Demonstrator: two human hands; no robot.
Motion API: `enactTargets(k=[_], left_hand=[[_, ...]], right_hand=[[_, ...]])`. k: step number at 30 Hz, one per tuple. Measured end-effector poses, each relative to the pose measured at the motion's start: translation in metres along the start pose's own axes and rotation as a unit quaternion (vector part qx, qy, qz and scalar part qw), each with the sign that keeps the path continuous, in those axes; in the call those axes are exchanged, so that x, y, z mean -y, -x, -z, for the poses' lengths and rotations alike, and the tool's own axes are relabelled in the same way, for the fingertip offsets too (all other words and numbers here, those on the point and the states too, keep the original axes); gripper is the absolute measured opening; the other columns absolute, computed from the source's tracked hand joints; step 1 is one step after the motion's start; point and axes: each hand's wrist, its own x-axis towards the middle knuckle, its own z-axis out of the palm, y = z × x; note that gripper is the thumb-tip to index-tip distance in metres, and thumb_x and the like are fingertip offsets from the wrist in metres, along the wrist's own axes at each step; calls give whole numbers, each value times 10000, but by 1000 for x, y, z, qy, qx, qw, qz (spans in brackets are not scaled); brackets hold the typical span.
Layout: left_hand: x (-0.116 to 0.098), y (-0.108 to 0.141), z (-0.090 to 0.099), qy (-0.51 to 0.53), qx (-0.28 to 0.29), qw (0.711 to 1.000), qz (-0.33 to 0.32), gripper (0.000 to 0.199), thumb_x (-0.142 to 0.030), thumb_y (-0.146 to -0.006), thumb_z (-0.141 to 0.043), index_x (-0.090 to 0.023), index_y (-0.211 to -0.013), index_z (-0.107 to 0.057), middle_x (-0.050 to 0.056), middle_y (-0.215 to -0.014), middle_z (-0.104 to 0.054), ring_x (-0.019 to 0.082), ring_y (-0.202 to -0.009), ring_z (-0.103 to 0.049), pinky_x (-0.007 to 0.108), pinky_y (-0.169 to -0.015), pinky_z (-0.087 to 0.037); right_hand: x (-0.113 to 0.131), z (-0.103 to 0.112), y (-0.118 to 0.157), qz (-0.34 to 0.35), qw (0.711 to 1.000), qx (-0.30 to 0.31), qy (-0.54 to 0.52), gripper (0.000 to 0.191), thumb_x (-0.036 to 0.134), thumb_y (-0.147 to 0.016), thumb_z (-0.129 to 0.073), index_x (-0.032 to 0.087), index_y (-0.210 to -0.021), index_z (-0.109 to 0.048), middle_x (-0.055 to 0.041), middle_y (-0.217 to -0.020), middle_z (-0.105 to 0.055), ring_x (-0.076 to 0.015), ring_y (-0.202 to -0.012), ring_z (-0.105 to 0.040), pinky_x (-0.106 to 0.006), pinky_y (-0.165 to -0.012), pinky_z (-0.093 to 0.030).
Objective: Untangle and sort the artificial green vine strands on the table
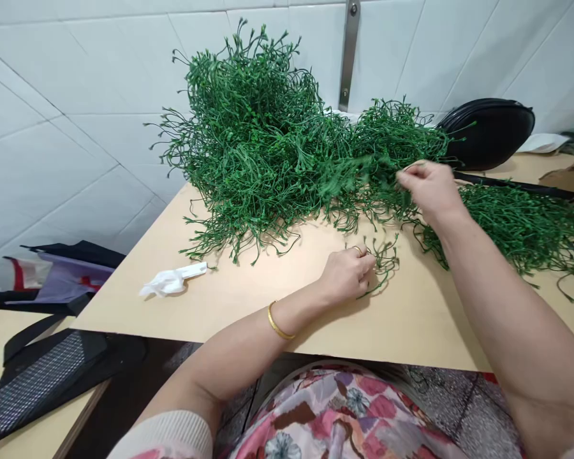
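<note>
My left hand [349, 274] rests low over the table, its fingers curled around a few thin green plastic stems [386, 277] that stick out on its right side. Further up and to the right, my right hand [430, 188] is closed in a pinch at the edge of the green heap. A motion-blurred green plastic sprig [351, 175] trails leftward from its fingertips. Behind both hands rises a large tangled pile of green plastic sprigs [253, 140] with small forked tips. Beyond my right forearm lies another pile of green sprigs [521, 223].
A crumpled white tissue or wrapper [172, 280] lies on the tan tabletop [249, 306], left of my forearm. A black case [490, 134] stands at the back right by the tiled wall [100, 70]. A black bag [38, 376] lies on a lower surface at left.
</note>
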Motion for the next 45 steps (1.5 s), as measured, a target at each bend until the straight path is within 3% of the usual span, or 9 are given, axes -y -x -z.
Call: enactTargets(k=[3, 8, 14, 18, 23, 31, 34, 40, 45], left_hand=[[0, 0, -2, 36, -3, 999, 19, 130, -151, -742, -417, -181, -716, -541, 45, -783, -552, 143, -695, -497, 257, -584, -351], [10, -5, -1, 76, -84, 987, 112, 165, -230, -830, -380, -190, -853, -538, 37, -758, -576, 151, -712, -521, 268, -649, -373], [17, -8, 4, 81, -128, 974, 166, 121, -262, -840, -390, -198, -882, -483, -2, -636, -520, 134, -564, -435, 272, -591, -319], [15, -8, 6, 109, -154, 968, 164, 81, -247, -839, -391, -199, -881, -442, -12, -625, -478, 123, -552, -397, 258, -572, -299], [12, -6, 7, 127, -163, 967, 151, 53, -248, -840, -394, -207, -867, -413, -27, -616, -445, 107, -530, -365, 246, -560, -288], [-8, 4, 16, 198, -161, 961, 111, 40, -223, -818, -424, -194, -791, -418, -50, -555, -384, 81, -508, -337, 227, -529, -278], [-21, 15, 19, 345, -130, 915, 164, 94, -233, -807, -456, -187, -736, -414, -57, -523, -416, 60, -468, -380, 197, -488, -300], [-35, 44, 14, 578, -84, 757, 292, 147, -226, -803, -489, -186, -698, -394, -73, -456, -437, 48, -333, -373, 177, -378, -317], [-31, 48, 7, 524, -29, 790, 317, 145, -194, -801, -479, -184, -677, -405, -74, -412, -396, 53, -316, -350, 176, -353, -299]], right_hand=[[-3, 7, -36, -1, 993, -118, -19, 78, 174, -777, -552, 164, -711, -510, -16, -664, -513, -105, -596, -452, -290, -607, -372], [15, -5, -50, 98, 987, -59, 115, 180, 290, -851, -493, 133, -823, -577, -65, -772, -554, -146, -738, -493, -332, -714, -386], [13, -25, 1, 162, 928, 108, 317, 350, 357, -752, -611, 146, -1031, -616, -153, -1111, -504, -338, -1093, -401, -503, -855, -335], [12, 3, 33, 166, 938, 54, 301, 472, 308, -719, -636, 197, -1168, -543, -143, -1154, -491, -344, -1092, -409, -494, -857, -351], [14, 43, 87, 171, 958, -18, 230, 293, 310, -793, -557, 231, -1074, -577, -102, -1069, -557, -281, -1031, -478, -443, -874, -378], [10, 43, 160, 219, 970, -9, 102, 173, 212, -813, -531, 235, -968, -604, -76, -924, -621, -228, -901, -556, -393, -790, -455], [24, 43, 172, 242, 967, 25, 79, 234, 196, -798, -545, 265, -1017, -592, -78, -930, -626, -248, -903, -567, -424, -797, -454], [36, 30, 199, 260, 957, 81, 97, 321, 248, -790, -566, 277, -1111, -563, -104, -1005, -608, -283, -950, -547, -442, -795, -426], [13, 17, 189, 214, 954, 143, 155, 338, 209, -840, -457, 194, -1164, -550, -105, -958, -644, -259, -905, -562, -411, -801, -412]])
